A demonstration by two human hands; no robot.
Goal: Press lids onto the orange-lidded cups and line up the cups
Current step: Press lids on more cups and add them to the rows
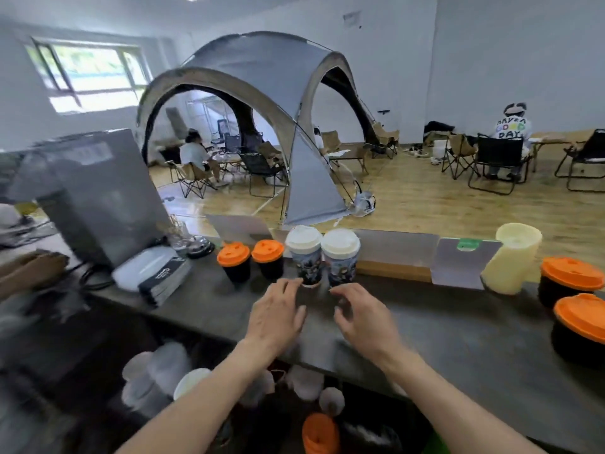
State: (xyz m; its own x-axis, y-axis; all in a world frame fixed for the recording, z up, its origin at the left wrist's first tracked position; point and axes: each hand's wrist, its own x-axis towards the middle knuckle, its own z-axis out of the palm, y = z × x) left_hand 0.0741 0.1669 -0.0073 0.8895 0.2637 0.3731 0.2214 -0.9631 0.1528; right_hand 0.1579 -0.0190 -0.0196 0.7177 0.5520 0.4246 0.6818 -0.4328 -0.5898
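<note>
Head view: left hand (276, 314) and right hand (361, 317) hover over dark desk (458, 326), fingers loosely spread, holding nothing, just short of two white-lidded cups (322, 255). Two orange-lidded cups (250, 260) in row left of them, lids on. Two more orange-lidded cups (576, 303) at right desk edge.

White walls (507, 60) enclose a wood-plank floor (425, 198). A grey dome tent (262, 80) stands centrally among folding chairs (496, 165). Daylight enters through a window (88, 73), apparently barred.

Head view, forward-down over counter (425, 326)
</note>
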